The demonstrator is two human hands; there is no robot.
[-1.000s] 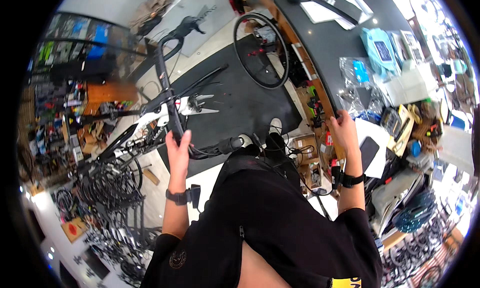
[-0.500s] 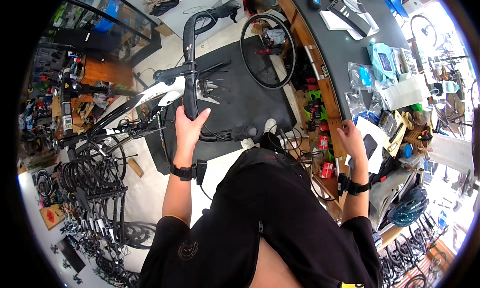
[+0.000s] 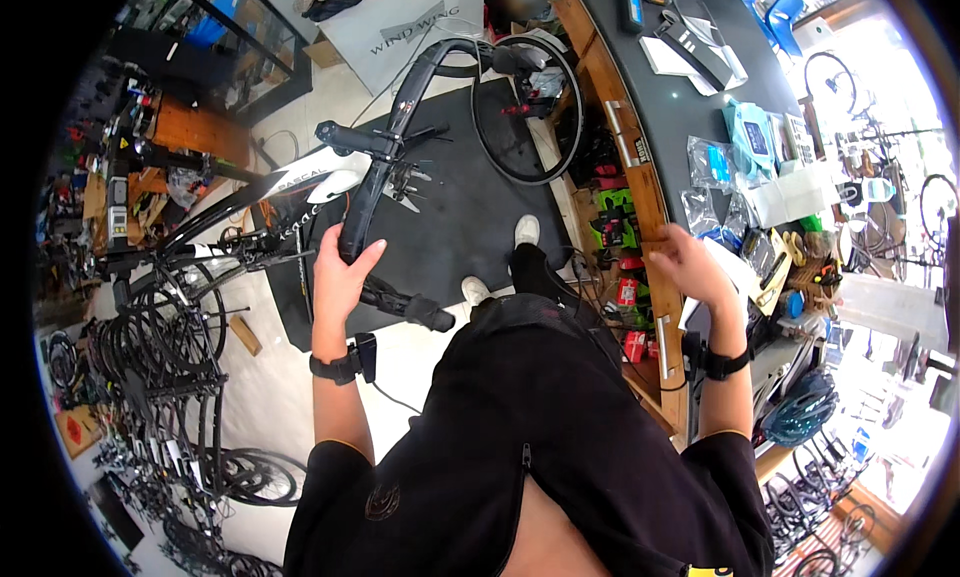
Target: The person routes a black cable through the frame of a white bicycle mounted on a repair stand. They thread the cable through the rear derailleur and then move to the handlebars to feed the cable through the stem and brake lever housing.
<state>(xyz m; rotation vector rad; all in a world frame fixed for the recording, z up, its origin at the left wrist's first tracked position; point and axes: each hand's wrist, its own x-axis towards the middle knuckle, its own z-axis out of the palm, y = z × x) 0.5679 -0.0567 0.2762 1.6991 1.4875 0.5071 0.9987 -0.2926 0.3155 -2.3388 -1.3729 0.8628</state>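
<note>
My left hand [image 3: 342, 277] is closed round the black drop handlebar [image 3: 372, 197] of a bicycle, on its near half, thumb raised along the side. The handlebar slants, its far end up to the right, near the wheel. Its near drop ends in a dark-wrapped lever [image 3: 430, 314]. Behind the bar lies the black-and-white bicycle frame [image 3: 300, 175]. My right hand [image 3: 692, 265] hovers at the edge of the dark-topped workbench [image 3: 660, 97], fingers loosely bent and apart, with nothing visible in it. A dark phone [image 3: 694, 319] is partly hidden near the right wrist.
A loose wheel [image 3: 580, 122] leans by the bench over a black mat [image 3: 450, 217]. Plastic bags [image 3: 712, 163], papers and a light-blue pouch [image 3: 752, 135] lie on the bench. Wheels and bicycles crowd the left; a dark helmet [image 3: 800, 407] sits at right.
The handlebar has swung, its far end going right and its near end left, with my left hand still on it. My right hand has come off the bench edge. The whole view has shifted slightly.
</note>
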